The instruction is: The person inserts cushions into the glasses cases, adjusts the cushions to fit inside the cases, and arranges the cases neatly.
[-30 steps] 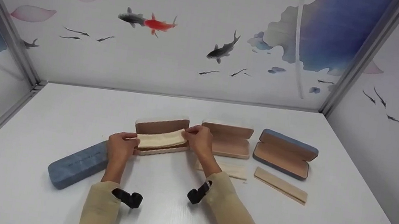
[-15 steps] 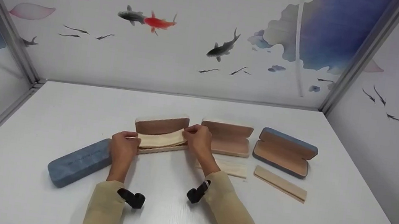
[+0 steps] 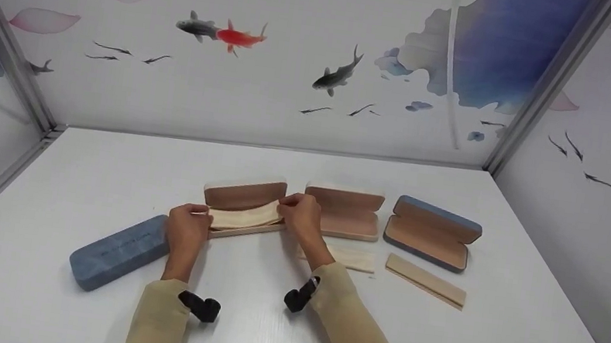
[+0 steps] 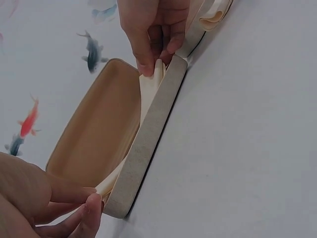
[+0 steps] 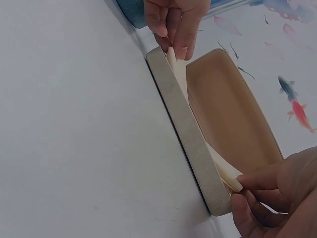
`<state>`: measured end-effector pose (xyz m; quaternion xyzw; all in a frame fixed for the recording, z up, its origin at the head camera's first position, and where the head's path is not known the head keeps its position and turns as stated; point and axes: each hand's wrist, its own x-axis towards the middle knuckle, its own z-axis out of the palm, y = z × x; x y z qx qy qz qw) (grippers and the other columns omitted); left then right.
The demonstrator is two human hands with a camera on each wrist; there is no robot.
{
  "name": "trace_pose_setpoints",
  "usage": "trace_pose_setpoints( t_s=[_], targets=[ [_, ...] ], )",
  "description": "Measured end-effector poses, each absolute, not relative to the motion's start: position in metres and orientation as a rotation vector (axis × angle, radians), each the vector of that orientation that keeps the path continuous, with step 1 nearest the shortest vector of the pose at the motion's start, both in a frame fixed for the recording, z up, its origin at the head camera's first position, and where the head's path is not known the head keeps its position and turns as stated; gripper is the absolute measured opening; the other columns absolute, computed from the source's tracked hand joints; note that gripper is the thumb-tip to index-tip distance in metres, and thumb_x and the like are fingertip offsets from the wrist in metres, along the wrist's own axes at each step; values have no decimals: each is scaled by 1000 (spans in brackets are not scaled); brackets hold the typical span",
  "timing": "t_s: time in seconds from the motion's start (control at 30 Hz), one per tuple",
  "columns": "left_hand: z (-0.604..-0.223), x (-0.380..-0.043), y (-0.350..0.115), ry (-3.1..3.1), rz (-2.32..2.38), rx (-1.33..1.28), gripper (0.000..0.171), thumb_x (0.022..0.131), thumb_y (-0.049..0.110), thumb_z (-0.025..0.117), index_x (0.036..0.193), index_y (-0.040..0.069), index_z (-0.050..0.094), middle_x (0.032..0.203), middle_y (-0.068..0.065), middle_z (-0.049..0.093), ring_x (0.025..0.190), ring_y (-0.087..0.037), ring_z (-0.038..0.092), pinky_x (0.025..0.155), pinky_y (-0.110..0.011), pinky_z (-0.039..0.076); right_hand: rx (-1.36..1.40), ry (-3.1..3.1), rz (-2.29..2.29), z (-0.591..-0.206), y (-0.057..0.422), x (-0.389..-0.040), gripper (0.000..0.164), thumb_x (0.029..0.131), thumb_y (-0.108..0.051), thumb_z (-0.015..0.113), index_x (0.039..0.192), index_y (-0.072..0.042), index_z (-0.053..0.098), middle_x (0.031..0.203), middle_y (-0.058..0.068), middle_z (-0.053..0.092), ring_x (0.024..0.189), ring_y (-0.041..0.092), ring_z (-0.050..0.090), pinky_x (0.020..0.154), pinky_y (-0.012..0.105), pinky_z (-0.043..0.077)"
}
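A folded cream cloth (image 3: 243,218) stretches between both hands, its middle sagging into the base of an open cream glasses case (image 3: 246,192). My left hand (image 3: 188,236) pinches the cloth's left end, and my right hand (image 3: 302,218) pinches the other end. In the left wrist view, thumb and fingers hold the cloth end (image 4: 110,184) at the case's rim. The right wrist view shows the opposite cloth end (image 5: 230,176) pinched just above the base. Part of the case's base is hidden behind the cloth and hands.
A blue glasses case (image 3: 117,253), lid down, lies beside my left hand. To the right stand an open cream case (image 3: 346,224) and an open blue case (image 3: 429,241). Before them lie a cream cloth (image 3: 353,258), partly behind my right wrist, and a beige cloth (image 3: 425,280).
My left hand has shifted slightly right, still pinching the cloth. The cloth's middle sags a little lower into the case. My right hand has stayed nearly still.
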<state>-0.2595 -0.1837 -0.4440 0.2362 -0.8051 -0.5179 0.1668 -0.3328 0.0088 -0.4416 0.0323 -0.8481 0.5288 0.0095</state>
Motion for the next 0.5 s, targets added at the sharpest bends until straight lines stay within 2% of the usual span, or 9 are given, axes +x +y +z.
trace_pose_setpoints(
  t_s=[0.2,0.5],
  targets=[
    [-443,-258,-185,-2283,-1481,649,23,89,-1,62,109,-8,72,94,-26,75,51,-10,64,47,-17,42,112,-2639,1673,-443,8,-333,11,92,-6,67,98,0,75,95,14,73,72,12,61,61,20,47],
    [-442,-256,-181,-2305,-1363,605,22,88,-1,61,103,-8,74,94,-27,75,57,-13,61,51,-19,40,89,-2641,1633,-443,9,-333,12,91,-5,68,99,0,76,97,14,74,77,14,62,63,21,48]
  ],
)
